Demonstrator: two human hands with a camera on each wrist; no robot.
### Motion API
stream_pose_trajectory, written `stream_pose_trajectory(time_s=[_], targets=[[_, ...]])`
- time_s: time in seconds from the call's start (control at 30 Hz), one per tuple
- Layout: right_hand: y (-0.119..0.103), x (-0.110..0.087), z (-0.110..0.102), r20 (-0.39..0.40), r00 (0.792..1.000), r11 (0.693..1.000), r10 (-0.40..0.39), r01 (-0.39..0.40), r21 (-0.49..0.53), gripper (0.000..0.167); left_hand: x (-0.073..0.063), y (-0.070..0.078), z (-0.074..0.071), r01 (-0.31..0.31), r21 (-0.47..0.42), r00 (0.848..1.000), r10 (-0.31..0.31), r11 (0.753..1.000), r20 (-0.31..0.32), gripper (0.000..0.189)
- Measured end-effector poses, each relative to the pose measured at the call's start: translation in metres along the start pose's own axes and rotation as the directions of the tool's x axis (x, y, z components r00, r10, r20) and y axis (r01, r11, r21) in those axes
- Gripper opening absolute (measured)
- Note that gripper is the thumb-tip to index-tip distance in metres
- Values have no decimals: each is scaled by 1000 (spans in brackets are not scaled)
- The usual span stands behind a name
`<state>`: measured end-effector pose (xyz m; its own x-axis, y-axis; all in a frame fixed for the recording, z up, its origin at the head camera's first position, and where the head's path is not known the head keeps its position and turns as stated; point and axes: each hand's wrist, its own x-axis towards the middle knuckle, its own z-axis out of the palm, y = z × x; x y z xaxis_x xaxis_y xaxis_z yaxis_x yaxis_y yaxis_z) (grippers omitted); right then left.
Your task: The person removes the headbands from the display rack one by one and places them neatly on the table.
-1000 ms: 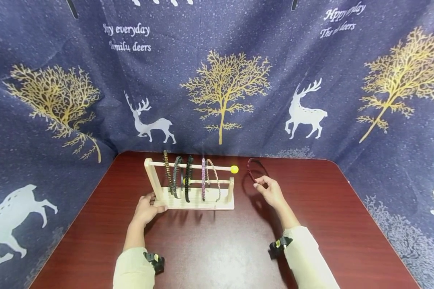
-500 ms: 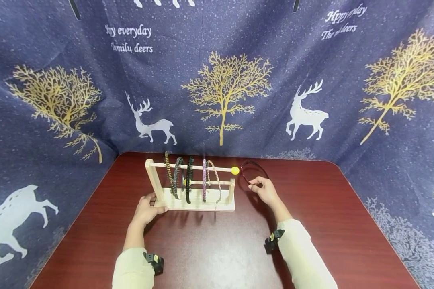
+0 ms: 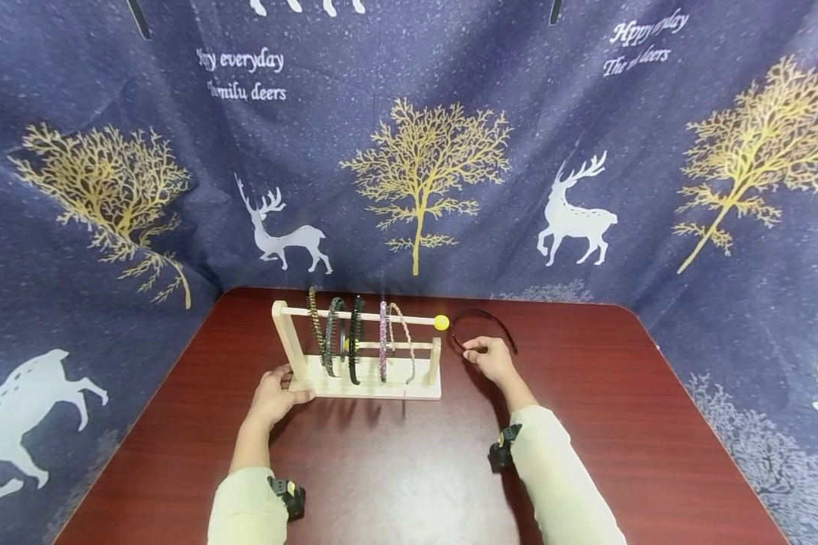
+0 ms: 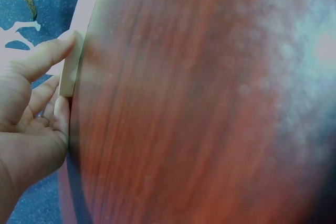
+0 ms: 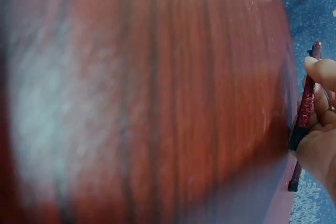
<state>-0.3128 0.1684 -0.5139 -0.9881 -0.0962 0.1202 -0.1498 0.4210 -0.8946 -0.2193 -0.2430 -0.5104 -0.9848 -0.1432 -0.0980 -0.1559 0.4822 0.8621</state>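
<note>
A dark red glittery headband [image 3: 484, 312] is pinched between thumb and fingers of my right hand [image 3: 492, 359], just right of the rack. In the right wrist view the glittery band [image 5: 306, 106] shows a black end by the palm. My left hand [image 3: 273, 395] grips the left end of the light wooden headband rack [image 3: 375, 388], thumb on the front edge of its base. The left wrist view shows this hand [image 4: 31, 98] around the base corner [image 4: 71, 72]. Several headbands hang on the upper rod, among them a black toothed one [image 3: 354, 341], a purple glittery one [image 3: 383, 341] and a braided beige one [image 3: 406, 341].
The rack's upper rod ends in a yellow ball [image 3: 441, 322] close to the held headband. A lower rod [image 3: 402, 345] runs behind the hanging headbands. The reddish-brown table [image 3: 409, 469] meets a dark blue cloth [image 3: 409, 189] with deer and trees at the back.
My right hand has moved left and slightly down, bringing the red headband closer to the rack's yellow ball and turning it to a wider arch. My left hand stays on the rack.
</note>
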Motion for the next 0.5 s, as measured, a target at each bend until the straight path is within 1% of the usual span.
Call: stream_pose_trajectory(time_s=[0.07,0.2,0.33,0.43,0.5], targets=[[0,1,2,4,1000,999,-22,22,-40,14,1,-1,0,3,-9,1000,-3,1000,0,79],[3,3,4,22,999,989,-33,35,-143,14,2,-3,1,9,-15,1000,-9,1000,2,79],[4,5,4,25,999,979,-34,39,-198,14,2,-3,1,3,-11,1000,-3,1000,-6,79],[3,5,4,21,999,979,-32,35,-201,15,1,-3,1,2,-10,1000,-3,1000,-14,78],[2,2,3,16,1000,985,-24,26,-171,16,0,-3,2,1,-9,1000,-1,1000,-18,78]])
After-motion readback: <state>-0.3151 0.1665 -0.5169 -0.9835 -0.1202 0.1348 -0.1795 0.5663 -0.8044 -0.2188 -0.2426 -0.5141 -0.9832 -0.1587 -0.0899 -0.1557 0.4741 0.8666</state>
